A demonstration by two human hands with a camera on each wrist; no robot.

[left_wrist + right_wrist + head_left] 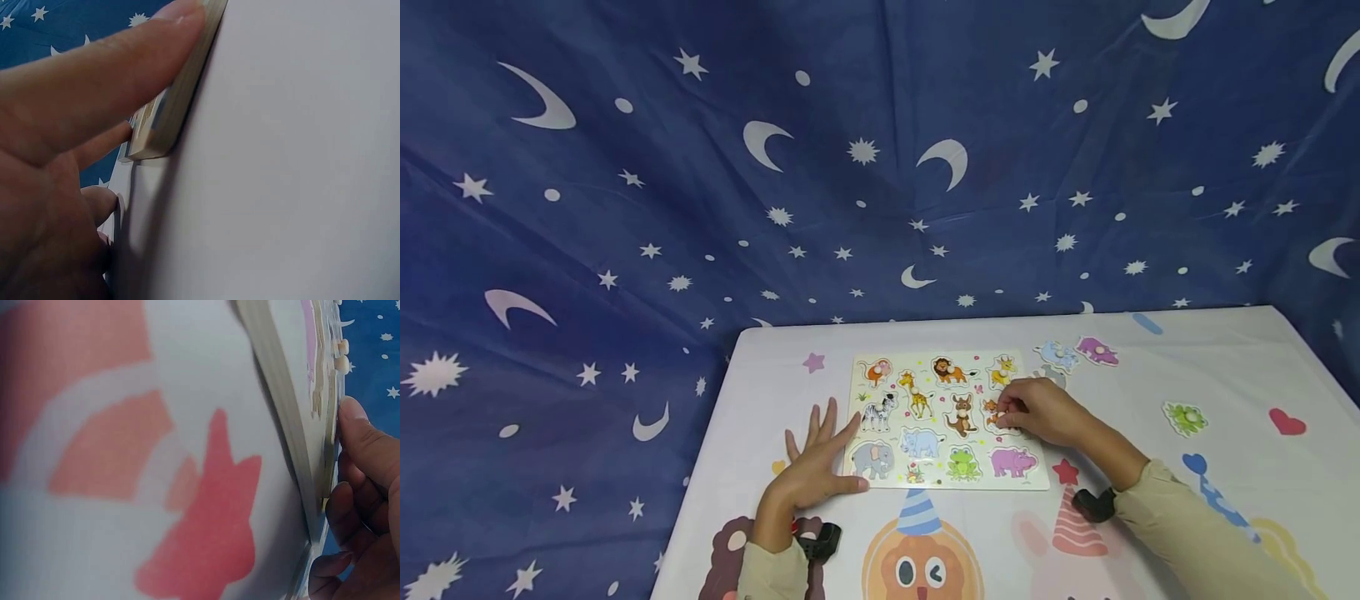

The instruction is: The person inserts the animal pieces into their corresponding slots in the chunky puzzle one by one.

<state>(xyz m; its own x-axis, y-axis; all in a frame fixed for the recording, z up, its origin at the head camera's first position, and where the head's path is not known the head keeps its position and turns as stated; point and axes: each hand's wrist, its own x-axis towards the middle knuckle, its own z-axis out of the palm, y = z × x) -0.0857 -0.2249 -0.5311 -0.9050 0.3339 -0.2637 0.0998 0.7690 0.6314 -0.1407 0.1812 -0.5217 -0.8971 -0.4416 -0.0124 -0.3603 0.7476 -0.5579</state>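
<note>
A white animal puzzle board [936, 479] lies flat on the table, with a lion piece [951, 372], a zebra piece [877, 413] and a kangaroo piece [961, 417] among its animals. My left hand [812, 468] is at the board's lower left corner, fingers spread; its thumb [144, 69] touches the board's edge [169, 125]. At the right side, my right hand [1048, 412] pinches an orange animal piece [991, 410] over its spot, partly covering it. In the right wrist view, the thumb [369, 434] lies against a thin wooden piece edge [331, 425].
Loose pieces lie beyond the board's upper right corner: a blue rhino [1057, 356], a purple hippo [1097, 351] and a grey piece [1051, 375] partly behind my right hand. Farther right is a green frog piece [1185, 419]. A printed cloth [1150, 375] covers the table; a blue starry curtain [880, 192] hangs behind.
</note>
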